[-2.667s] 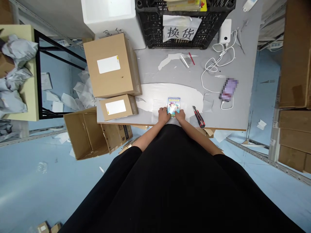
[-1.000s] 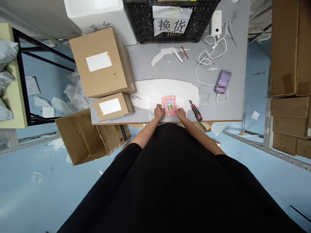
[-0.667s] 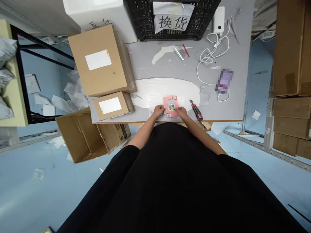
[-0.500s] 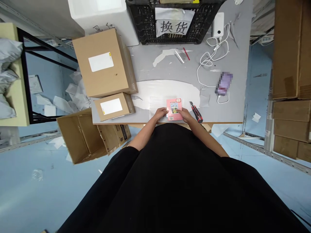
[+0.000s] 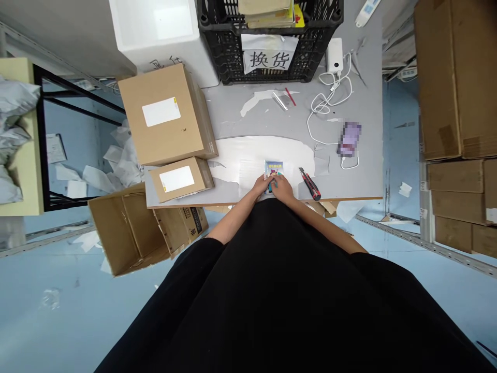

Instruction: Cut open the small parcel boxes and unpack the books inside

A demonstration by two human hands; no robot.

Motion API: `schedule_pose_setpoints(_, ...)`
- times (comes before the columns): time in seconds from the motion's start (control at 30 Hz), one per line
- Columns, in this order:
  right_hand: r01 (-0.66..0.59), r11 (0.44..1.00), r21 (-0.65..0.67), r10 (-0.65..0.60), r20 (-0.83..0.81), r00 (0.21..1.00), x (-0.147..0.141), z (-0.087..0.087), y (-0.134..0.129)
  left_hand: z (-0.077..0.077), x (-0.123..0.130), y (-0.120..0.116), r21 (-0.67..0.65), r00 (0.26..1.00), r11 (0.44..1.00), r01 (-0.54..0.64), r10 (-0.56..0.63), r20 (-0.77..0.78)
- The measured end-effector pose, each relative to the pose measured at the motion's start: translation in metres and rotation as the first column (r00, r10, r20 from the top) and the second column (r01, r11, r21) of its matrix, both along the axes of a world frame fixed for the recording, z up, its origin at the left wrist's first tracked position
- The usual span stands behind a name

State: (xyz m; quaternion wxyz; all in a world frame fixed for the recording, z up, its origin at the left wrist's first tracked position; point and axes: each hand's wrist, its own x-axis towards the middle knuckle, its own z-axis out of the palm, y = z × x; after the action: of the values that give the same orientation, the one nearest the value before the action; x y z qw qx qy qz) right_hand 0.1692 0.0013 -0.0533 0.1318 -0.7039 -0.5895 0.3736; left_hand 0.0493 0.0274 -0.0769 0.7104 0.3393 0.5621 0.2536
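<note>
A small booklet (image 5: 275, 166) with a blue and yellow cover lies between my two hands near the table's front edge. My left hand (image 5: 262, 185) grips its left side, fingers closed. On its lower right part my right hand (image 5: 282, 187) is closed, thumb and fingers close to the left hand. The hands hide the lower part of the cover. Beneath is a white sheet (image 5: 248, 171). A red and black box cutter (image 5: 309, 184) lies to the right of my right hand.
Two closed cardboard boxes (image 5: 163, 129) (image 5: 176, 180) stand at the table's left. At the back are a white foam box (image 5: 166, 57) and a black crate (image 5: 267, 77). A purple phone (image 5: 350, 139) with a white cable lies at right. An open carton (image 5: 132, 228) stands lower left.
The pink cover with a picture no longer faces up; a blue and yellow one shows instead. My hands have come closer together. The whole view has shifted slightly.
</note>
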Motion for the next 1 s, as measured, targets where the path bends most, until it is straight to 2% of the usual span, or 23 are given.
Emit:
schedule_pose_setpoints(0.1,0.01,0.994,-0.105,-0.02,-0.087,0.996,0.006,-0.018,0.0,-0.017,-0.012,-0.003,-0.047,0.953,0.999,0.007,-0.02,-0.303)
schedule_pose_setpoints(0.17,0.081,0.984,-0.161,-0.09,-0.053,0.994,0.014,-0.028,0.001,-0.026,-0.019,-0.005,-0.07,0.903,0.997,0.011,-0.04,-0.428)
schedule_pose_setpoints(0.33,0.246,0.927,-0.283,-0.243,0.045,0.969,0.034,-0.043,0.0,-0.038,-0.03,-0.004,-0.066,0.855,0.995,0.07,-0.094,-0.51)
schedule_pose_setpoints(0.57,0.231,0.924,-0.306,-0.263,-0.067,0.962,0.03,-0.052,-0.005,-0.042,-0.03,-0.003,-0.04,0.831,0.994,0.098,-0.104,-0.546)
schedule_pose_setpoints(0.7,0.231,0.927,-0.296,-0.262,-0.071,0.962,0.029,-0.049,-0.006,-0.034,-0.033,-0.005,-0.002,0.861,0.998,0.066,-0.058,-0.505)
schedule_pose_setpoints(0.8,0.109,0.956,-0.271,-0.151,-0.141,0.978,0.037,-0.041,-0.008,-0.024,-0.039,-0.003,0.04,0.931,0.997,0.064,-0.045,-0.362)
schedule_pose_setpoints(0.93,-0.087,0.993,-0.081,0.073,-0.164,0.984,0.051,-0.027,-0.014,-0.01,-0.045,0.005,-0.002,0.991,0.999,0.048,-0.048,-0.128)
schedule_pose_setpoints(1.0,-0.118,0.993,0.003,0.117,-0.107,0.987,0.056,-0.019,-0.015,-0.002,-0.046,0.009,-0.045,0.997,0.998,0.035,-0.038,-0.068)
